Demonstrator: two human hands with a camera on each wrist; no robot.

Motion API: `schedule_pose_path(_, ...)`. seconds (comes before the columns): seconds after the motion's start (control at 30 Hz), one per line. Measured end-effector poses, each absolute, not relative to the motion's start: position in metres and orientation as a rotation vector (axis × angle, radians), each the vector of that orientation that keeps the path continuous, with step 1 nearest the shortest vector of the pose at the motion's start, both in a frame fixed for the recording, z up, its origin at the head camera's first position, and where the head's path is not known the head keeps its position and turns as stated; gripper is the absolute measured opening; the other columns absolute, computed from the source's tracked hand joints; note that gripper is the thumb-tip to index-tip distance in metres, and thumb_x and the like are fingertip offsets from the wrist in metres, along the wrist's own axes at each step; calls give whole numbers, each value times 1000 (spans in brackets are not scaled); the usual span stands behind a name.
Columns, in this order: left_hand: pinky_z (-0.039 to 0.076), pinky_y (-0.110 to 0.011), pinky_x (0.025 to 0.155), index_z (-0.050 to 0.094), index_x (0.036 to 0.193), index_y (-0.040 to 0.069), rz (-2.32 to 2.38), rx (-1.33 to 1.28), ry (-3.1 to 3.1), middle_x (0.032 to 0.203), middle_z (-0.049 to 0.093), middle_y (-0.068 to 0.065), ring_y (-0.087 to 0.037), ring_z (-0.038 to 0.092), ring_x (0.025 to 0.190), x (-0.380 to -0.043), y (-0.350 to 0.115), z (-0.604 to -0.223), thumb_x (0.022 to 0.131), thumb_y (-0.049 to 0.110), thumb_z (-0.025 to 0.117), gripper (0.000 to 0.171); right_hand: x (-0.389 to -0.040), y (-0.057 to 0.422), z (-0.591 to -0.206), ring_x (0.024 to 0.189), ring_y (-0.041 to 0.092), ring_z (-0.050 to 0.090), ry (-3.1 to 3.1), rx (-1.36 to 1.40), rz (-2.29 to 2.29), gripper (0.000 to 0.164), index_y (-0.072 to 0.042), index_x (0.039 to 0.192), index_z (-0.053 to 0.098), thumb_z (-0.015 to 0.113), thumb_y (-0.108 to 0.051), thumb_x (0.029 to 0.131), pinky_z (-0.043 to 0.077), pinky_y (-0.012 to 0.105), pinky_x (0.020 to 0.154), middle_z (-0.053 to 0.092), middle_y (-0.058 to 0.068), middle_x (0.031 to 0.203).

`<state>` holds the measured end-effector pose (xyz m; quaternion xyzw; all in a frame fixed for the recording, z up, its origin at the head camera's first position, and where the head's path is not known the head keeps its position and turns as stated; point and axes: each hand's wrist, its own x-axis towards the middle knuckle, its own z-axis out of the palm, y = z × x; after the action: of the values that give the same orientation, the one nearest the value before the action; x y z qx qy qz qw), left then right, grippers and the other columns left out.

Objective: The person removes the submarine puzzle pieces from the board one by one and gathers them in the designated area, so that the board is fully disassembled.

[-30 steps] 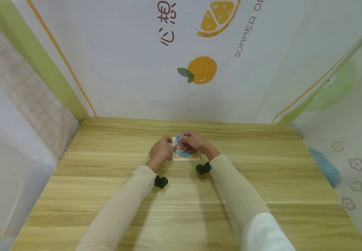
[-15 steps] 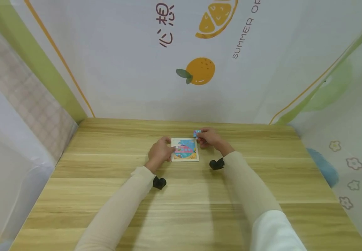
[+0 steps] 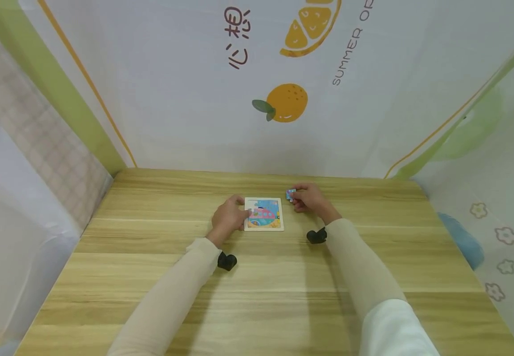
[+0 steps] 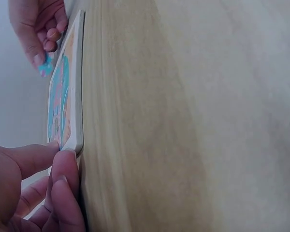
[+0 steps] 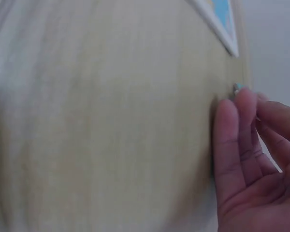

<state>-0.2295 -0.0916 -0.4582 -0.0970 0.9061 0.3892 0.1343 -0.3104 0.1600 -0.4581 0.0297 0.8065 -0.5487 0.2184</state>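
Note:
A small square jigsaw puzzle in a white-rimmed tray [image 3: 263, 229] lies on the table, with a pink and blue picture. Its upper-left corner shows bare white backing. My left hand [image 3: 228, 216] holds the tray's left side, thumb on top and fingers against the edge, as the left wrist view also shows. To the right of the tray, my right hand [image 3: 308, 197] pinches a blue and pink puzzle piece [image 3: 290, 195] between thumb and fingers. In the right wrist view only a sliver of that piece [image 5: 237, 87] peeks past the fingertips.
The wood-grain table [image 3: 257, 306] ends at a white curtain [image 3: 185, 109] printed with oranges. More cloth hangs at the left and right sides. A black wrist camera [image 3: 227, 261] sits under the left wrist and another black camera [image 3: 316, 236] under the right.
My right hand has moved off the tray to the right, carrying a puzzle piece away from its upper left and baring the backing there. The left hand has stayed at the tray's left side.

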Motion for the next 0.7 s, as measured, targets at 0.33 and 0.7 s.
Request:
schedule_pose_path(0.33,31,-26,46,54,127,18,1167,-274,2628,61,66,-1,-14,64,49,-228,-92,-460,92,31,68,40,-312,158,-467,50,12,54,2278,103,-1532,30,-1,126,56,58,-11,98,52,27,52,58,8,72)
schedule_pose_path(0.7,32,-26,46,54,128,18,1158,-278,2626,60,66,0,-14,64,49,-229,-94,-462,92,31,68,40,-313,154,-469,49,12,48,2278,108,-1507,26,0,121,56,59,-9,97,45,25,48,55,6,69)
